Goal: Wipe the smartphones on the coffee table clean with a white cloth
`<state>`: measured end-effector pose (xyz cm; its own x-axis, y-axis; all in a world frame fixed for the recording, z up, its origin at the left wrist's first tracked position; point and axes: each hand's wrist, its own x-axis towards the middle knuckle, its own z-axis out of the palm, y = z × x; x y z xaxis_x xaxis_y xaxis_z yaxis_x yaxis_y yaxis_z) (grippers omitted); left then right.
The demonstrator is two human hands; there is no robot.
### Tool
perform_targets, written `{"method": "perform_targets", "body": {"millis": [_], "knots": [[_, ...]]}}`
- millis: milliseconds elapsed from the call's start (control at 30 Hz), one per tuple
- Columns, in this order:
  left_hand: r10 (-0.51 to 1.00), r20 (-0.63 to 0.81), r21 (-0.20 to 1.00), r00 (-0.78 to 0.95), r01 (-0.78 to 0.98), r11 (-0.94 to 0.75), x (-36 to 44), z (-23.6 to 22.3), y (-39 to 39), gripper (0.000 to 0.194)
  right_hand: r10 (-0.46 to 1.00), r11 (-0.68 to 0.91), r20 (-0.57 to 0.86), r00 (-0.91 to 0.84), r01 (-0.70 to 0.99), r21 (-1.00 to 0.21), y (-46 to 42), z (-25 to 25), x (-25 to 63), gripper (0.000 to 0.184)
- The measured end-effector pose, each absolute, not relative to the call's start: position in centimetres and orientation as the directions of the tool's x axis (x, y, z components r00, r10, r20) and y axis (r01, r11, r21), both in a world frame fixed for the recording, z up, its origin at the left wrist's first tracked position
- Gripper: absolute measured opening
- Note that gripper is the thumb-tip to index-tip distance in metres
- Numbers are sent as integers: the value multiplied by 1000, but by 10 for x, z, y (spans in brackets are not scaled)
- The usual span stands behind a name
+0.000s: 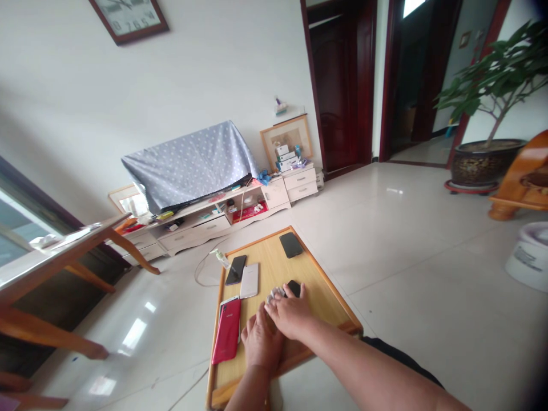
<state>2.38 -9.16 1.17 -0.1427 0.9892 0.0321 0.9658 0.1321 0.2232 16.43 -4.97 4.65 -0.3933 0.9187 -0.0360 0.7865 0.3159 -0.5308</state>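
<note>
My left hand [262, 338] is low over the near part of a wooden tray table, its fingers curled; whatever lies under them is hidden. Beside it and touching it, my right hand [291, 313] has its fingers bent over a small crumpled whitish thing [275, 294], perhaps tissue or cloth. Just beyond the right fingertips a black phone [293, 286] shows in part. Left of my hands lies a red phone [228, 328], back up, on top of another pale-edged device. Farther up the table are a pale pink phone [249, 280] and a dark phone [236, 269].
Another black phone [291, 245] lies at the table's far end. A pump bottle [221, 258] stands at its left edge. The tray table [268, 245] has a raised wooden rim. Beyond are a low white cabinet [201, 231], a wooden table [85, 242] and a white bucket [530, 257].
</note>
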Motion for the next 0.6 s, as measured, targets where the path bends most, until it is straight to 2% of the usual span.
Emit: {"method": "perform_targets", "body": {"millis": [100, 367, 500, 600], "knots": [[991, 29, 212, -129, 970, 120, 25, 14, -92, 65, 904, 349, -17, -427, 759, -549, -54, 44, 160, 64], [985, 40, 200, -167, 967, 156, 29, 15, -92, 70, 978, 126, -82, -190, 863, -490, -31, 44, 197, 63], [985, 58, 198, -160, 969, 145, 28, 15, -93, 71, 975, 155, -68, -211, 868, -472, -48, 46, 206, 63], [988, 52, 209, -146, 969, 132, 26, 14, -93, 70, 948, 257, -41, -314, 837, -483, -71, 46, 201, 63]]}}
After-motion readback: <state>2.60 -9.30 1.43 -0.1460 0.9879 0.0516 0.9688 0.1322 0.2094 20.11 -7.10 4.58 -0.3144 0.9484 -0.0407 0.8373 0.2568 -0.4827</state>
